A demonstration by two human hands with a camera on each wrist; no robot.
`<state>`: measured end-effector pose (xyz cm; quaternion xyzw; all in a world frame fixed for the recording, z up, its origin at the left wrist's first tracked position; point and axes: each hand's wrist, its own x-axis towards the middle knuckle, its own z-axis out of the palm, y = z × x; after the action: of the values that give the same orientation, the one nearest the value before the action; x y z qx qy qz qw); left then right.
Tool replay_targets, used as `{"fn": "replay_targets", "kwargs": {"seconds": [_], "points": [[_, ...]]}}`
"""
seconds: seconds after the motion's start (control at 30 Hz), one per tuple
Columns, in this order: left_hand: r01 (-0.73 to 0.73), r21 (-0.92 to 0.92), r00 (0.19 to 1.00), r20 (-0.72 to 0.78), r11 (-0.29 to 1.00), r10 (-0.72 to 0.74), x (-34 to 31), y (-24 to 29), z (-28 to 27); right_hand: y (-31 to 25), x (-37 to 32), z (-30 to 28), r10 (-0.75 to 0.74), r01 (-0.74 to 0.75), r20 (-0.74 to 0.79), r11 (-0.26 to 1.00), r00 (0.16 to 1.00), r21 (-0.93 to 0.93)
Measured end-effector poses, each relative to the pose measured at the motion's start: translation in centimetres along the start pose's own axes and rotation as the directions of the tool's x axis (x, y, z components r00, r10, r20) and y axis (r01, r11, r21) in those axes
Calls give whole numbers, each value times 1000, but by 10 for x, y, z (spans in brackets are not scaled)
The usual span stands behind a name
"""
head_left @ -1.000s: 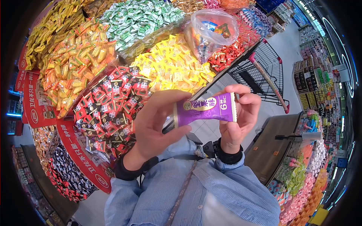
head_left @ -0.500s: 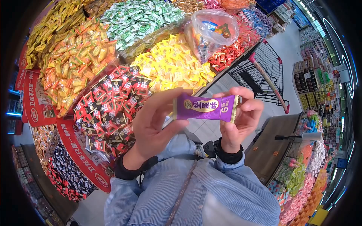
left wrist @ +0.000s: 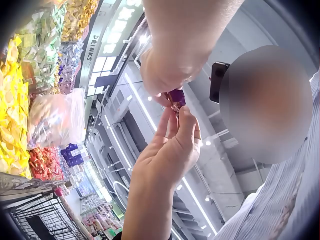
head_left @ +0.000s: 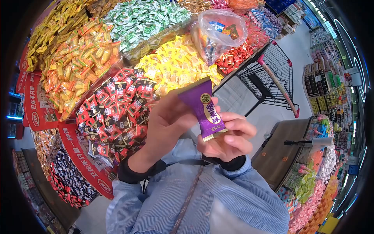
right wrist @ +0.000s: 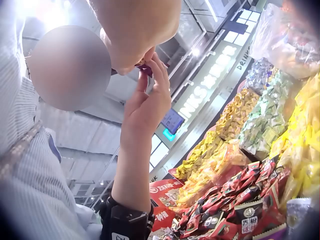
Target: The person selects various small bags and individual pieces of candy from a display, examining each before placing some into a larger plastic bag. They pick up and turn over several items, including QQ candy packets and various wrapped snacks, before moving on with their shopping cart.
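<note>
A purple snack packet (head_left: 204, 111) with gold-edged ends stands tilted in front of my chest, its upper end toward the candy bins. My left hand (head_left: 167, 121) holds its upper part from behind and from the left. My right hand (head_left: 228, 142) pinches its lower end between thumb and fingers. In the left wrist view the packet (left wrist: 176, 96) shows only as a small purple tip between my left hand (left wrist: 165, 60) above and my right hand (left wrist: 170, 150) below. The right wrist view shows the left hand (right wrist: 147, 105) reaching up to the right hand (right wrist: 135, 30).
Sloped bins hold red-black candies (head_left: 117, 105), yellow candies (head_left: 179, 66) and green candies (head_left: 144, 19). A clear plastic bag (head_left: 220, 33) with a few sweets lies on the bins. A shopping cart (head_left: 272, 74) stands to the right, and another candy display (head_left: 311, 187) at the lower right.
The packet has turned from lying level between both hands to standing tilted. My right hand dropped to its lower end, and my left hand now holds the upper part.
</note>
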<state>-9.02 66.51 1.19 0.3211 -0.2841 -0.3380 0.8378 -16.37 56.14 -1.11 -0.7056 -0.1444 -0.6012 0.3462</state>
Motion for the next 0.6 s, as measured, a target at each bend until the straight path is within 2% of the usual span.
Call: {"fn": "replay_targets", "kwargs": {"seconds": [0.07, 0.17, 0.27, 0.37, 0.43, 0.53, 0.6], "points": [[2, -18, 1000, 6, 1000, -2, -1, 1, 1, 1, 1, -2, 3, -3, 51, 1000, 999, 6], [-9, 18, 1000, -19, 1000, 9, 0, 0, -1, 5, -3, 2, 8, -8, 15, 1000, 1000, -8], [3, -10, 1000, -1, 1000, -3, 0, 0, -5, 5, -3, -2, 35, -43, 64, 991, 997, 125], [64, 90, 991, -126, 994, -52, 1, 2, -2, 10, -5, -7, 165, -183, 93, 951, 982, 249], [61, 117, 990, -133, 991, -45, 3, 2, -4, 11, -7, -13, 300, -334, 158, 902, 941, 273], [50, 171, 990, -135, 984, -27, 4, 1, -8, 5, -7, -12, 499, -534, 194, 766, 845, 357], [42, 216, 990, -137, 975, -12, 3, -1, -11, 2, -3, -10, 617, -656, 237, 654, 750, 376]]}}
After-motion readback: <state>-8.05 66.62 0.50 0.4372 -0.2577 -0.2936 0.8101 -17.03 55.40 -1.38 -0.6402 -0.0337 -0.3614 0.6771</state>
